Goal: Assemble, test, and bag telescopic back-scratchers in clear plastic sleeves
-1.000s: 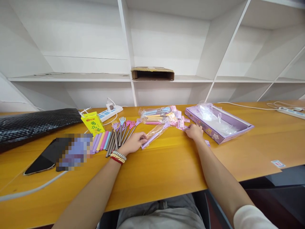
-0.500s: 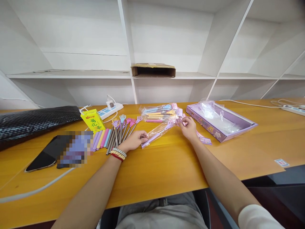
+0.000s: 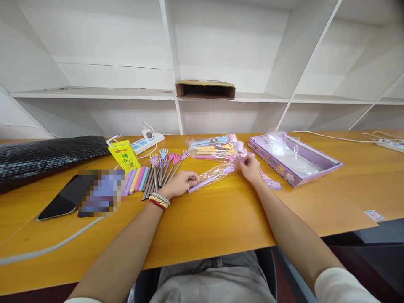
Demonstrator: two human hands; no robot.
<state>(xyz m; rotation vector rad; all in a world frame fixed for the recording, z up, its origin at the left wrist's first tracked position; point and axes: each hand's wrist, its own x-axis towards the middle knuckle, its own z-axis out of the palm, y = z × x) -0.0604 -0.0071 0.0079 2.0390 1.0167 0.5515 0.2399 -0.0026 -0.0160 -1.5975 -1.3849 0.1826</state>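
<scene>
The left hand (image 3: 182, 184) is pinching the eight-o'clock end of a clear bag (image 3: 212, 171) enclosing a purple hand-headed stick (image 3: 206, 182), while the right hand (image 3: 251, 169) is pinching its two-o'clock end. From that bag, bagged sticks (image 3: 205, 151) are lying at twelve o'clock, unwrapped sticks (image 3: 159, 178) at nine; a purple tray (image 3: 277, 166) is sitting near three.

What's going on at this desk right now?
Someone has both hands at a bagged purple stick with a hand-shaped head: the left hand at its handle end, the right hand near the head end, their grips too small to tell. Behind it on the desk lie more bagged sticks. To the left are loose grey rods with hand-shaped heads, and coloured tubes. A purple tray sits to the right.
</scene>
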